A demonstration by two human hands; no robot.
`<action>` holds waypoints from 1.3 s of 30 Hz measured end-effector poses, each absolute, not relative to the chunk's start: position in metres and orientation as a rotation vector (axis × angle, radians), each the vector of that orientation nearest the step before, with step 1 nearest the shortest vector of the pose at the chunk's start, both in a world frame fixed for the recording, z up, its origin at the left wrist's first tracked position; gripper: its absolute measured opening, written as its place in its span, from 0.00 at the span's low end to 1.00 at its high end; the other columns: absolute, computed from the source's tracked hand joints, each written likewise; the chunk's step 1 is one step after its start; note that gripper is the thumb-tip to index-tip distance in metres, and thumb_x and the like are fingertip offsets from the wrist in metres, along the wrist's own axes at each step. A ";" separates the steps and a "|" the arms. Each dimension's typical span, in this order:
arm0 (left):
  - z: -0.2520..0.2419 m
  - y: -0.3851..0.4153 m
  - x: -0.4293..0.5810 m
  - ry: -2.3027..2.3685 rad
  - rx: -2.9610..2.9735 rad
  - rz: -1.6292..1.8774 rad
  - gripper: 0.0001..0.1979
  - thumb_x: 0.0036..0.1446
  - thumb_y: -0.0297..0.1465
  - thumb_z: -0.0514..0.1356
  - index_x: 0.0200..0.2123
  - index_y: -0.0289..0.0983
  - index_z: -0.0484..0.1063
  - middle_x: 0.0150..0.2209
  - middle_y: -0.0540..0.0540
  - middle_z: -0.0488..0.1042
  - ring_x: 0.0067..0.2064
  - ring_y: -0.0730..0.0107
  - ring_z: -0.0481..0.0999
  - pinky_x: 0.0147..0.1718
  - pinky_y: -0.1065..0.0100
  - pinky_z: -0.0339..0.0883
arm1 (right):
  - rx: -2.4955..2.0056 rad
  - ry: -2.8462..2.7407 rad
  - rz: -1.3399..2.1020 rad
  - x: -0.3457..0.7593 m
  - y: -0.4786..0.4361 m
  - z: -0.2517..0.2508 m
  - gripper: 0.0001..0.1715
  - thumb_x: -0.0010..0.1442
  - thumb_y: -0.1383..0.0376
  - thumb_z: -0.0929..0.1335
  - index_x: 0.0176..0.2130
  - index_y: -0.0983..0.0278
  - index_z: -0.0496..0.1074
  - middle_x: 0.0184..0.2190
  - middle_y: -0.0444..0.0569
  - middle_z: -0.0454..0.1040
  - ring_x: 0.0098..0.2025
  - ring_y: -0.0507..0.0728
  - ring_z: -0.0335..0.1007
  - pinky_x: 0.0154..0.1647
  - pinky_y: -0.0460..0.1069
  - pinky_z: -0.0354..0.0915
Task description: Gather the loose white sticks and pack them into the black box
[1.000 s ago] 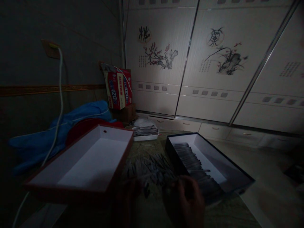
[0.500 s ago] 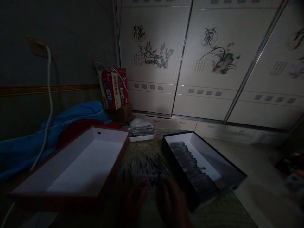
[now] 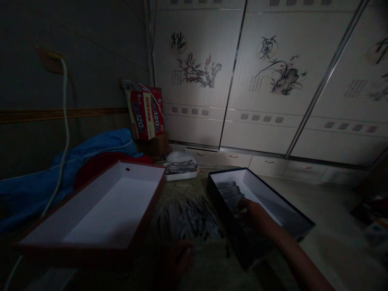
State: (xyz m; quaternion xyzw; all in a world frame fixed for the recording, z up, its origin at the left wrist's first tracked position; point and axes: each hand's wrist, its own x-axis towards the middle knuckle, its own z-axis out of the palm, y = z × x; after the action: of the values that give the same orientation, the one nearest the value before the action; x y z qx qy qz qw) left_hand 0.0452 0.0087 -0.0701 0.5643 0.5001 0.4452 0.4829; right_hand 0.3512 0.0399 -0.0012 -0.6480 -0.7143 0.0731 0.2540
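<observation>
Head view: dim; my two hands at a tabletop [image 3: 179, 189], listed near to far.
Left hand [image 3: 182, 256]: low and central, fingers bent, gap narrow; too dark to tell whether I pinch anything.
Loose sticks [image 3: 189, 220]: thin, dark, spread between two boxes, just beyond my left fingers; long axes mostly point away from me, some askew.
Nearer hand: my left; the loose sticks lie ahead of it, and left of my right hand, across a box wall.
Red-rimmed box [image 3: 112, 214]: left of the spread, pale inside.
Right hand [image 3: 253, 211]: reaching inside the dark box [image 3: 274, 204], fingers drawn in over the stacked row [image 3: 228, 192]; I cannot tell whether they hold a piece.
Stacked row, axis: pieces side by side, lying crosswise, unlike the loose ones.
White tray [image 3: 182, 176]: beyond both boxes, bearing more slim pieces.
Red carton [image 3: 147, 115]: behind the tray, leftward.
Sliding doors [image 3: 197, 129]: farthest, pale, painted with plants.
</observation>
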 end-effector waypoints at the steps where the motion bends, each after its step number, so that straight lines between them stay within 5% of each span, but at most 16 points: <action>1: -0.072 0.008 0.045 1.219 1.427 1.058 0.13 0.47 0.41 0.61 0.30 0.38 0.78 0.23 0.46 0.78 0.25 0.64 0.76 0.26 0.67 0.70 | -1.750 -1.967 0.213 0.353 0.044 -0.007 0.19 0.47 0.77 0.61 0.33 0.62 0.75 0.34 0.52 0.80 0.37 0.58 0.76 0.39 0.49 0.66; 8: -0.073 0.006 0.042 1.290 1.705 1.029 0.11 0.52 0.38 0.58 0.28 0.39 0.79 0.30 0.45 0.80 0.35 0.60 0.79 0.38 0.66 0.70 | -1.767 -2.128 0.269 0.351 0.054 -0.022 0.17 0.49 0.78 0.64 0.33 0.62 0.77 0.34 0.52 0.81 0.36 0.58 0.76 0.38 0.49 0.68; 16: -0.081 0.003 0.043 1.362 1.812 1.128 0.12 0.52 0.38 0.59 0.25 0.38 0.78 0.26 0.45 0.80 0.30 0.62 0.79 0.32 0.69 0.72 | -1.842 -2.088 0.145 0.350 0.048 -0.013 0.21 0.52 0.82 0.60 0.32 0.64 0.76 0.33 0.54 0.79 0.35 0.54 0.74 0.37 0.47 0.64; 24: -0.084 0.008 0.039 1.398 1.899 1.350 0.11 0.55 0.37 0.58 0.27 0.40 0.78 0.26 0.49 0.80 0.29 0.66 0.80 0.31 0.72 0.74 | -1.446 -1.580 -0.319 0.315 -0.005 0.080 0.09 0.60 0.61 0.64 0.40 0.63 0.67 0.34 0.48 0.69 0.31 0.54 0.68 0.32 0.49 0.64; 31: -0.080 0.007 0.028 1.587 2.116 1.702 0.15 0.59 0.34 0.54 0.47 0.40 0.73 0.48 0.42 0.77 0.49 0.60 0.77 0.46 0.62 0.73 | -1.300 -1.175 0.357 0.235 -0.042 0.049 0.17 0.58 0.56 0.67 0.47 0.59 0.66 0.37 0.46 0.74 0.36 0.53 0.73 0.33 0.43 0.68; 34: -0.078 0.006 0.023 1.514 2.365 1.699 0.13 0.57 0.32 0.56 0.45 0.42 0.73 0.43 0.45 0.79 0.44 0.64 0.79 0.42 0.64 0.75 | -1.363 -1.076 0.623 0.204 -0.036 0.005 0.19 0.56 0.52 0.67 0.43 0.61 0.69 0.37 0.48 0.76 0.41 0.56 0.73 0.36 0.45 0.68; 39: -0.075 0.002 0.033 1.371 2.650 1.564 0.11 0.60 0.37 0.56 0.42 0.41 0.73 0.36 0.48 0.80 0.38 0.67 0.79 0.39 0.67 0.74 | -1.271 -0.900 0.814 0.178 -0.030 -0.043 0.22 0.52 0.47 0.69 0.36 0.61 0.69 0.30 0.44 0.74 0.32 0.53 0.71 0.34 0.44 0.67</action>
State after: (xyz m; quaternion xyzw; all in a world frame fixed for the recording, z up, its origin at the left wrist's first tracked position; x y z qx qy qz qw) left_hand 0.0328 0.0020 -0.0748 0.7816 0.4043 0.4614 -0.1132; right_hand 0.1781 -0.0303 -0.0432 -0.5568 -0.3943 0.3565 0.6383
